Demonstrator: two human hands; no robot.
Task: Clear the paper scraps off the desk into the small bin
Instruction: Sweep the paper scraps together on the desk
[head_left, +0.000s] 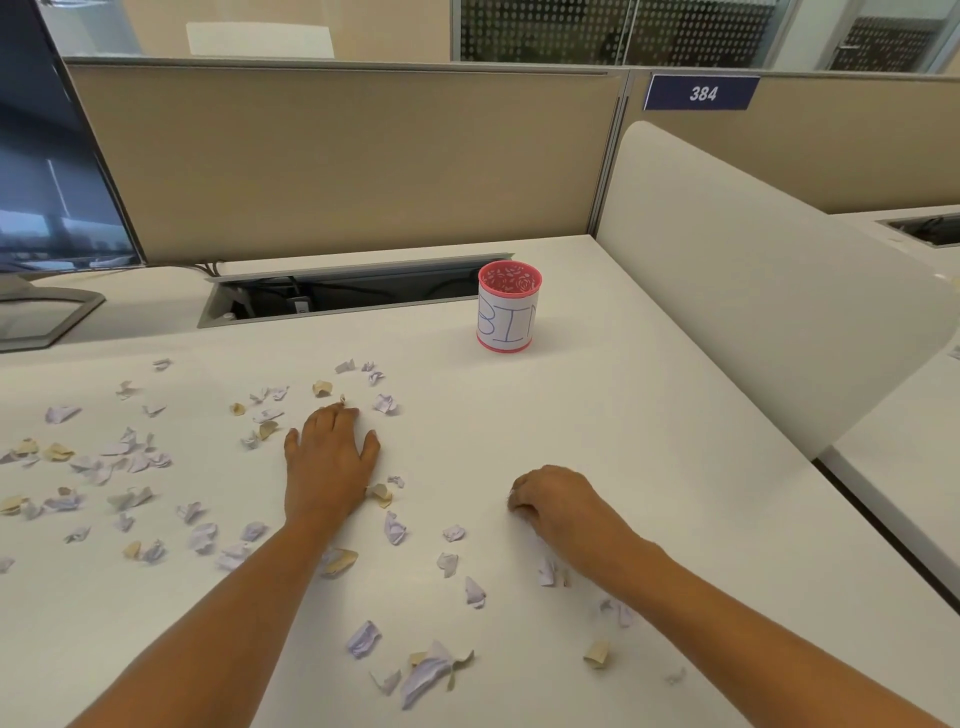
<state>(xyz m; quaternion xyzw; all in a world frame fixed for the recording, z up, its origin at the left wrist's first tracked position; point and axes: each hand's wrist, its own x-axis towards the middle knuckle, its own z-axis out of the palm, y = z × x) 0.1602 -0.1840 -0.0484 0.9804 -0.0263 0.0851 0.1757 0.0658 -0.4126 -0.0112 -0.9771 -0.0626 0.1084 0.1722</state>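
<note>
Looking at the layout, the small bin (509, 312) stands upright toward the counter's (649, 415) far edge. It's almost straight out past the right grip (556, 501), and ahead and off to the right of the left grip (330, 457), so the right one's probably nearer. Left grip lies flat, fingers spread, among the paper scraps (119, 462), which mostly litter the left side and near edge. Right grip's fingers curl down onto the counter; can't tell if they're pinching a scrap.
</note>
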